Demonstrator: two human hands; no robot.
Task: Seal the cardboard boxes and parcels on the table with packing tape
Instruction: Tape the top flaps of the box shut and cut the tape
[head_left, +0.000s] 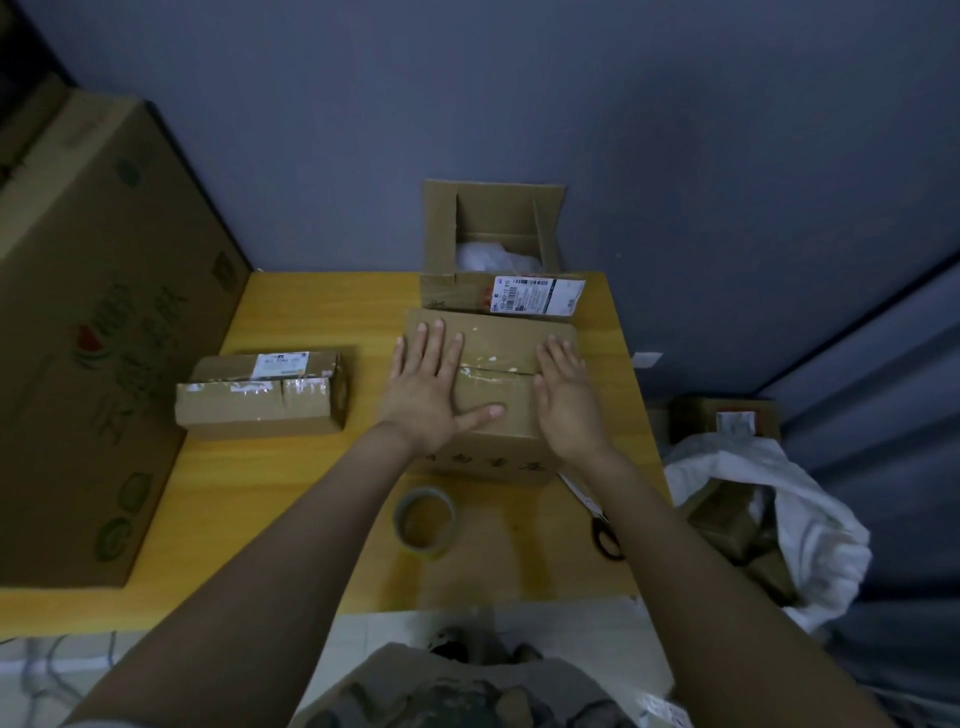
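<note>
A brown cardboard box (498, 345) stands in the middle of the yellow table (291, 467), flaps closed, with clear tape along its centre seam. My left hand (428, 387) lies flat on the left half of its top, fingers spread. My right hand (566, 395) presses flat on the right half. A roll of packing tape (424, 522) lies on the table in front of the box. Black-handled scissors (602, 525) lie to the right, partly under my right forearm. A smaller taped box (260, 395) sits at the left.
Behind the middle box, an open box (493, 234) with white filling and a shipping label stands against the blue wall. A large printed carton (93, 322) fills the table's left side. A white sack (769, 519) holding several parcels sits on the floor at the right.
</note>
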